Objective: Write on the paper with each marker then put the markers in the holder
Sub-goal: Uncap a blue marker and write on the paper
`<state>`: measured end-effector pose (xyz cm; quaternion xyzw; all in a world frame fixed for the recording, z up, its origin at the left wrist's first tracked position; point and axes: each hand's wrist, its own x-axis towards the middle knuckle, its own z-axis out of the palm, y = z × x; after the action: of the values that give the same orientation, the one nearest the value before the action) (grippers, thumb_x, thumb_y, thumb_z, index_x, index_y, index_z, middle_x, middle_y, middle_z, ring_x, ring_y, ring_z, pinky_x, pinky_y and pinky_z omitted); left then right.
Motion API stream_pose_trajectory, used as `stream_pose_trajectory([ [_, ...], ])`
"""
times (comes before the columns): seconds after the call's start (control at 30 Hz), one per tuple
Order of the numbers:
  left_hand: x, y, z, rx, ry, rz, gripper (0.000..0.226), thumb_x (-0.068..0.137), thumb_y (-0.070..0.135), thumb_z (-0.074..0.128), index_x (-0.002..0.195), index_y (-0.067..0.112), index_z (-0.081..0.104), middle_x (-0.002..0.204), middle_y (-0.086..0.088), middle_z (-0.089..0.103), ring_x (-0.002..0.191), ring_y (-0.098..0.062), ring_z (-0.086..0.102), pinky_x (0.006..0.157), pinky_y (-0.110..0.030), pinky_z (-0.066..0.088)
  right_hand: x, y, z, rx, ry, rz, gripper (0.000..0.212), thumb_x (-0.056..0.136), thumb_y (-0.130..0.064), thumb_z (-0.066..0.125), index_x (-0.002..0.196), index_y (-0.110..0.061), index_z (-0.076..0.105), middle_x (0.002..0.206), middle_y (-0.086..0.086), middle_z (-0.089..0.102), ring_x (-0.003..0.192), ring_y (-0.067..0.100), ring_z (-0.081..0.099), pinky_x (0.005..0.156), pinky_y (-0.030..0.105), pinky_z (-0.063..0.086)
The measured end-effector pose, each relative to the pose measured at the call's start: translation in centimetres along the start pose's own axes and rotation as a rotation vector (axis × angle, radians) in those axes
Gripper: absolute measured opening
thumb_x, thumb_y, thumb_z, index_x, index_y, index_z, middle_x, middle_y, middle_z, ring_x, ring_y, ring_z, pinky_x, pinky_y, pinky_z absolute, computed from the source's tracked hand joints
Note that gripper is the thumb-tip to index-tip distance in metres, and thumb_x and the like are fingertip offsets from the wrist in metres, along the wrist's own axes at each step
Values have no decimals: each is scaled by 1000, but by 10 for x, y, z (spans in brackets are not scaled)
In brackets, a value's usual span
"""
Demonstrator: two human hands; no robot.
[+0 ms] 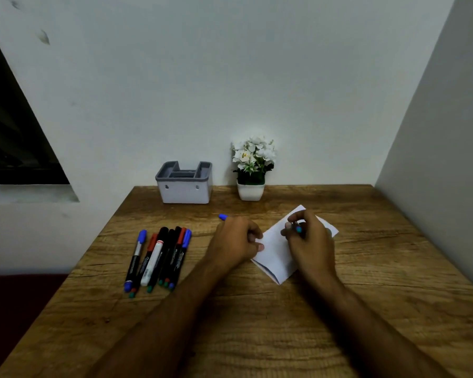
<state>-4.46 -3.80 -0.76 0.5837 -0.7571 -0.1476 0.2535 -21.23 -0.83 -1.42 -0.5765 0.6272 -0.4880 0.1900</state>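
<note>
A small white paper (273,252) lies at an angle on the wooden table (257,323). My right hand (310,245) rests on it, closed around a marker whose blue-green end (298,229) pokes out by the fingers; the rest of that marker is hidden. My left hand (236,241) sits at the paper's left edge, fingers curled around a blue cap (223,216) that sticks out behind the knuckles. Several markers (159,257) with blue, red and black caps lie side by side to the left. The grey-and-white holder (185,184) stands by the wall.
A white pot with white flowers (252,170) stands right of the holder against the back wall. A side wall (434,159) borders the table's right edge. The table's left edge drops off beside a dark window (11,132).
</note>
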Motion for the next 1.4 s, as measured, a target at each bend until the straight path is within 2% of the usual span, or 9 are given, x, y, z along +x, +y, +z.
stream_pose_trajectory([
  [0.1,1,-1,-3,-9,-23,34,23,78,21,81,101,25,78,88,10,74,80,-2,64,79,-25,54,-2,8,-10,12,-26,-121,7,97,-12,68,97,-18,66,91,0,76,88,13,70,67,27,50],
  [0.27,3,-17,-4,-86,-141,220,34,83,4,74,113,22,75,115,7,68,104,-2,55,86,-5,42,4,31,-24,95,-95,-125,19,97,-4,64,101,-23,67,89,-2,78,85,14,75,80,47,62],
  [0.37,1,-27,2,-69,-162,262,40,89,2,65,122,24,71,131,8,60,127,-8,45,107,-22,36,12,34,-22,166,-119,-28,31,97,7,57,102,-22,67,92,1,80,80,16,77,82,48,64],
  [0.47,1,-33,6,-105,-207,283,48,91,-5,58,130,21,65,144,5,54,139,-9,38,116,-29,29,19,32,-21,262,-110,35,22,101,1,58,108,-17,68,92,5,80,75,24,77,73,42,66],
  [0.67,6,-40,10,-156,-246,292,53,91,-3,57,136,24,60,144,10,51,135,-7,41,113,-36,37,16,12,-26,392,-77,-26,7,95,-6,71,100,-5,77,77,10,77,57,21,65,52,30,56],
  [0.87,6,-43,14,-113,-269,320,53,95,5,55,144,27,50,157,12,35,147,-6,24,121,-40,24,4,-4,-8,430,-305,-4,10,87,8,70,83,0,74,76,17,74,63,24,67,58,31,55],
  [1.0,4,-45,6,-46,-344,350,52,103,10,42,151,30,37,162,8,25,146,2,12,124,-30,7,-1,5,-1,330,-359,42,14,87,1,69,93,-7,79,86,11,78,82,25,75,76,44,62],
  [1.17,3,-55,-1,95,-384,318,53,104,34,34,152,51,17,167,6,4,153,-12,0,120,-46,18,-1,10,-5,280,-401,-1,18,84,-2,69,89,-13,82,87,5,79,90,22,74,78,34,60],
  [1.4,0,-41,-8,152,-398,326,53,107,27,35,156,40,19,166,8,5,149,-6,0,120,-41,14,3,4,2,165,-405,-89,14,84,-5,73,93,-11,81,85,0,79,82,9,73,69,21,57],
])
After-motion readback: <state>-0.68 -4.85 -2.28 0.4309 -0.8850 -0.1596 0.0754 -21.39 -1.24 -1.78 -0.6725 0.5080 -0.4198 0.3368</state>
